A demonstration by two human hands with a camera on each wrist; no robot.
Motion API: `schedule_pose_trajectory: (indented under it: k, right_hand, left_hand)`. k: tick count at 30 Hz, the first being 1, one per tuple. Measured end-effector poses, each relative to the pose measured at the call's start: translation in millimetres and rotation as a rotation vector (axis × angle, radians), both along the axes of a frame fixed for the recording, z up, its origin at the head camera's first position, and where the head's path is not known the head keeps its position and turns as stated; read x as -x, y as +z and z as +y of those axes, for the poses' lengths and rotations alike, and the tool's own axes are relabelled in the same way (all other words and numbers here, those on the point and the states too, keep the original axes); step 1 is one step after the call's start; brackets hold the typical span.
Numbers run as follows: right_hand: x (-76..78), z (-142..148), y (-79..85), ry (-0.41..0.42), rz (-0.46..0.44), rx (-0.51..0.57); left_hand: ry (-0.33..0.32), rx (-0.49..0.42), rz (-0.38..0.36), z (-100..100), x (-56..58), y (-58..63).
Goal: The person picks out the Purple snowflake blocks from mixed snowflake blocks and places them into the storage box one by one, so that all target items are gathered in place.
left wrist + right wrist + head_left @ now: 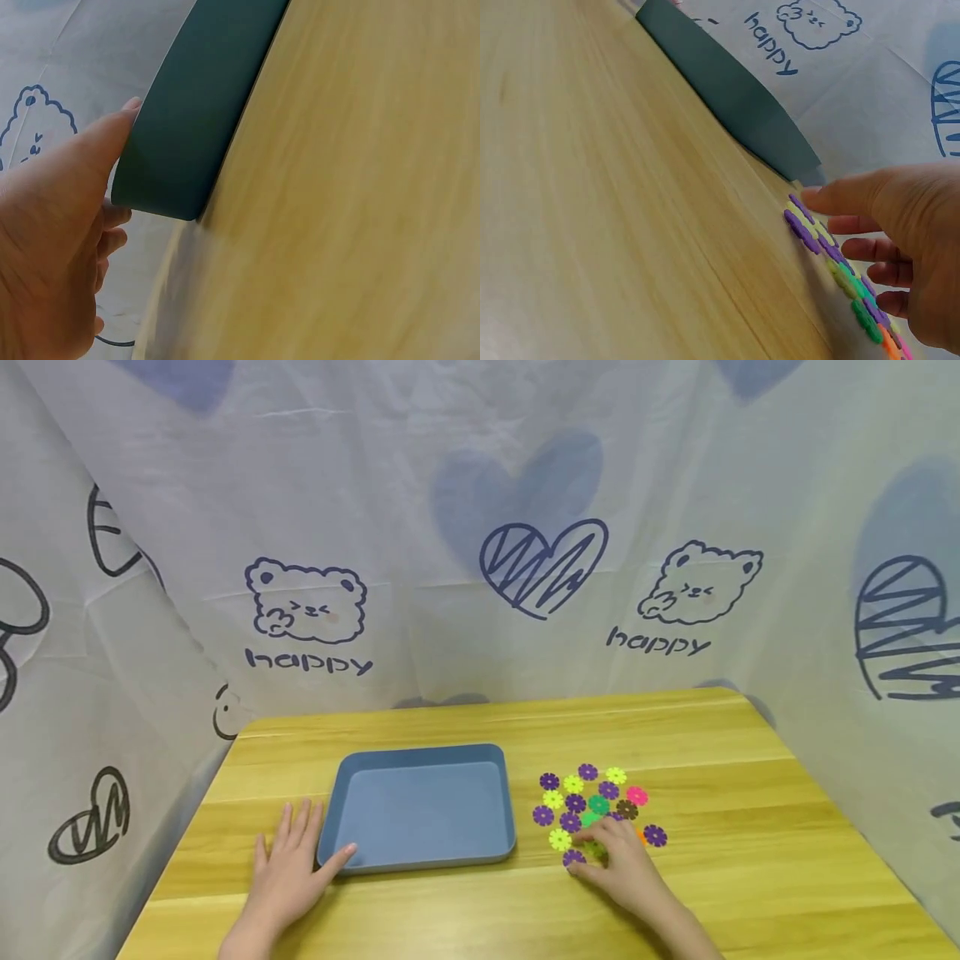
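Both hands lie flat, fingers relaxed: left (288, 872) touching tray (420, 758), right (626, 864) over flower pieces (588, 802).

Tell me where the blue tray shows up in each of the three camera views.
Head: blue tray sits low and left of centre, left thumb at its near corner.
Left wrist: its dark wall runs across the upper left.
Right wrist: its wall slants along the top.
Shared landmark: the wooden table.

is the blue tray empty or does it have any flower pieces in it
Empty: the blue tray shows only its bare floor in the head view, and the plastic flower pieces all lie on the table beside it.
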State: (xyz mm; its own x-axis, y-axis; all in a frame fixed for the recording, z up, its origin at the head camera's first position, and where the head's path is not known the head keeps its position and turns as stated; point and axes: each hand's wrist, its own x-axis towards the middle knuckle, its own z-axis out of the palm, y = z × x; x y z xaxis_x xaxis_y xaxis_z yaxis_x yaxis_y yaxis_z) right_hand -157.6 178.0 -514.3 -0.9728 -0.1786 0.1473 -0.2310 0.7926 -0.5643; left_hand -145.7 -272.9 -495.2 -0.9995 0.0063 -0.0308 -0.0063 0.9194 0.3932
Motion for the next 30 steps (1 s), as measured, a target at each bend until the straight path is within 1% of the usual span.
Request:
schedule_pose_trajectory:
  k: [5,8,10,13,17,21,23,25,30]
  right_hand:
    - [-0.7,3,-2.4,0.002,-0.028,-0.018]
    - [-1.7,5,-2.9,-0.004,-0.016,-0.033]
    - [-1.9,6,-2.7,0.002,-0.014,-0.028]
    - [-1.1,7,-2.0,0.018,-0.047,-0.017]
    - [0.8,8,-0.1,0.057,-0.106,0.008]
    - [0.7,10,2.0,0.094,-0.138,0.036]
    - [-0.4,11,2.7,0.101,-0.147,0.048]
    - [-1.5,11,2.5,0.106,-0.147,0.059]
    - [-1.9,10,-0.2,0.137,-0.11,0.082]
  left_hand:
    - [-0.009,-0.01,-0.028,0,1.0,-3.6]
    - [-0.02,-0.015,-0.027,1,1.6,-4.6]
    - [-0.026,-0.017,-0.029,2,1.7,-4.2]
    - [-0.029,-0.018,-0.033,3,1.6,-2.7]
    - [-0.029,-0.005,-0.003,4,1.4,-0.5]
    - [-0.031,0.008,0.035,5,1.4,-0.1]
    - [-0.033,0.008,0.036,6,1.1,-0.1]
    - [-0.035,0.006,0.034,7,1.0,-0.2]
    - [-0.036,0.009,0.024,8,1.4,0.5]
